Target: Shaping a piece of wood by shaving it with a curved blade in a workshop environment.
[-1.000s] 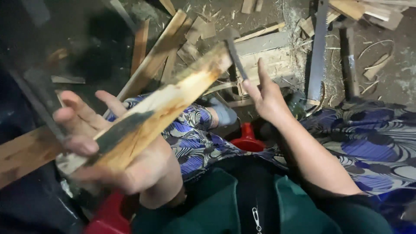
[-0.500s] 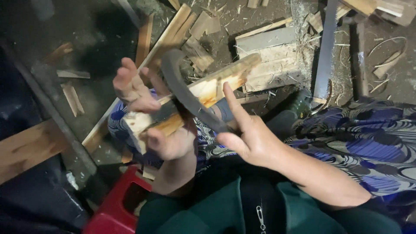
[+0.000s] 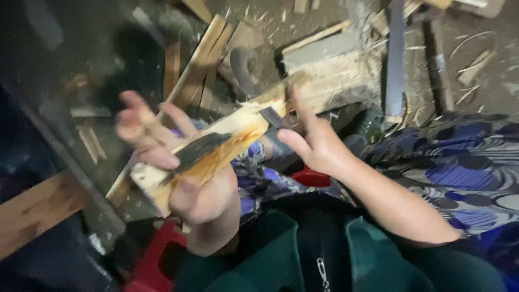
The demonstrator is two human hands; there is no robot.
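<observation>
1. left hand (image 3: 184, 178) is wrapped round the near end of a pale split wooden plank with a black charred streak (image 3: 216, 148). thumb sits underneath, fingers are splayed up over the top edge, so it's clamped on the wood.
2. right hand (image 3: 316, 143) is closed on the handle of a dark curved metal blade (image 3: 254, 81), thumb pointing toward the plank. the blade is pretty blurred, so can't tell its exact shape.
3. the blade's edge meets the far end of the plank, where the wood looks frayed and splintery.
4. the plank is held up in the air over the lap, tilted, near end low on the left and far end higher toward the middle.
5. under the hands there's a blue and purple patterned cloth (image 3: 465, 162) across the knees, and a dark green zipped top (image 3: 303, 254) closest to the camera.
6. a red plastic stool (image 3: 157, 259) peeks out low on the left.
7. further out, loose wooden slats (image 3: 203, 51) lie on the dirty, chip-covered floor (image 3: 486, 54), with a pale wooden block (image 3: 330, 70) beyond the blade.
</observation>
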